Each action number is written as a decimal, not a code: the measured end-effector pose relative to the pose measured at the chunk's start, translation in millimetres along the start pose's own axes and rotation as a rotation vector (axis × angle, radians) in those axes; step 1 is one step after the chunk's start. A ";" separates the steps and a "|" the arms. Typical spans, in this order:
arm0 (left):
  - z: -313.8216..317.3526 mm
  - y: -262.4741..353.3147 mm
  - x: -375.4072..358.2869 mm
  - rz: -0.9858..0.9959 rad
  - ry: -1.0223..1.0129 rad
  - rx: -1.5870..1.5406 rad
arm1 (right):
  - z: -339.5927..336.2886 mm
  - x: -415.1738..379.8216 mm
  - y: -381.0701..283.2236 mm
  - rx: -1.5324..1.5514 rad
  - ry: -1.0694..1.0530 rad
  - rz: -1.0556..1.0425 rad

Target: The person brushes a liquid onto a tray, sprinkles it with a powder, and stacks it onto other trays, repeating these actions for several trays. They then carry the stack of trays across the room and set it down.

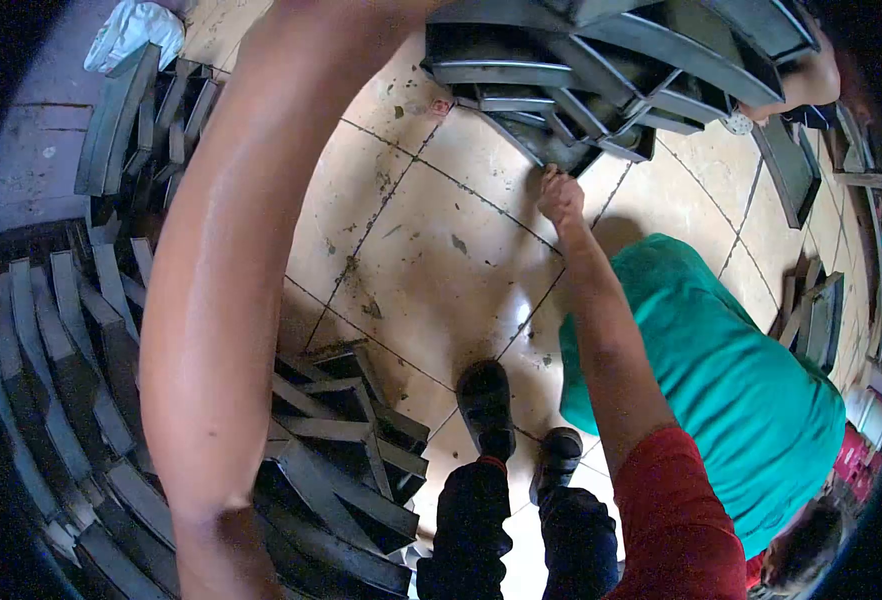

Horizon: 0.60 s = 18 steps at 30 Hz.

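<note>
My left forearm (226, 250) runs up close to the camera, and its hand lies beyond the top edge of the view. My right hand (561, 195) is closed, fingers pinched on the lower corner of a dark metal tray-like piece (531, 140). That piece sits at the near end of a stack of dark metal pieces (601, 60) with raised edges, nested at angles to each other. The stack fills the top of the view, and its upper part is cut off.
Beside my right arm bends a person in a green shirt (711, 360). Another bare limb (801, 80) shows by the stack's right end. Similar metal pieces (341, 440) are piled at left, with more (816, 320) at right. A white bag (133, 35) lies at upper left on tiled floor (441, 220).
</note>
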<state>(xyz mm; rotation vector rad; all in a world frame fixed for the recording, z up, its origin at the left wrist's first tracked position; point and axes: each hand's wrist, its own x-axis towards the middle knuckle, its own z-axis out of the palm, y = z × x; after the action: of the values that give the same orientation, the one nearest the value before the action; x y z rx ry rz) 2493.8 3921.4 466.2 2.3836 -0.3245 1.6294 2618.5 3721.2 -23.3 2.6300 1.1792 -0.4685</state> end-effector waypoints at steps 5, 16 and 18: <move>-15.1 14.9 -7.3 -0.137 0.068 -0.014 | -9.4 -43.4 -29.0 0.065 0.003 -0.059; -58.3 120.0 -32.6 -0.376 0.128 -0.119 | 26.7 -149.9 -39.9 0.294 0.099 -0.034; -73.2 150.3 -49.8 -0.411 0.201 -0.155 | 40.1 -178.3 -38.0 0.309 0.131 -0.030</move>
<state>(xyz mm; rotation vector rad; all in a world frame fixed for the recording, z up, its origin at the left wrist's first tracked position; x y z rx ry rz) 2364.8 3804.6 455.7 1.9869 0.0717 1.5635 2470.1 3611.1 3.6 2.9480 1.2771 -0.5285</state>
